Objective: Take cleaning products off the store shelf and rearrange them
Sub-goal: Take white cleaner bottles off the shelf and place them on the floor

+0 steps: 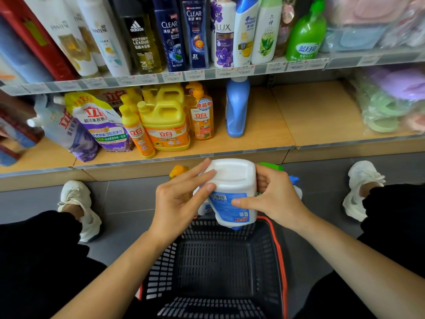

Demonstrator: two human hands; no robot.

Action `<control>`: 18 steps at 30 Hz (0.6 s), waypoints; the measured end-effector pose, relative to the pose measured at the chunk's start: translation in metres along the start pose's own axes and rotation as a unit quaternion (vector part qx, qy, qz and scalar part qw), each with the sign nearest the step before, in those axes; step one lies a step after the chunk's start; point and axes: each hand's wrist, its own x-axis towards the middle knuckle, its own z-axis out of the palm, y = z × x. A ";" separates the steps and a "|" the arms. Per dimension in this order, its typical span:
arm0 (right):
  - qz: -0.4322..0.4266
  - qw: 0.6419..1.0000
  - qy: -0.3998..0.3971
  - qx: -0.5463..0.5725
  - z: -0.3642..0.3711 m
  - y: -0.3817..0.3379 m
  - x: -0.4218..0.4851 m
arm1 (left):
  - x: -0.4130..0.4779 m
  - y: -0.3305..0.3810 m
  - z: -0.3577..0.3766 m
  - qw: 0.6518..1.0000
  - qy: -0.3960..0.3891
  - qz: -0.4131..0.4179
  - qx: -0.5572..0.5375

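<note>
A white detergent jug [232,180] with a blue label hangs upside down over the far end of a black basket [216,261]. My right hand [273,194] grips its right side with the thumb on the label. My left hand [181,194] rests against the jug's left side with fingers spread. On the lower shelf [264,125] stand a blue bottle [238,107], yellow dish-soap jugs [165,120] and purple refill pouches [101,125].
Shampoo bottles [195,33] line the upper shelf. An orange bottle [179,171] and green and blue items [273,166] sit on the grey floor behind the jug, mostly hidden. My white shoes [78,203] flank the basket. Bagged sponges [391,102] fill the right shelf.
</note>
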 end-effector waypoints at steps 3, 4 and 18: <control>-0.009 1.000 0.000 0.011 0.000 0.000 0.001 | -0.001 -0.001 0.004 0.999 0.048 -0.005 -0.025; -0.009 1.000 0.003 0.019 -0.001 0.000 0.002 | -0.001 -0.002 0.005 0.997 0.065 -0.017 -0.042; -0.003 0.980 0.103 0.168 -0.025 -0.002 0.016 | -0.016 -0.070 0.033 0.909 -0.235 -0.325 -0.111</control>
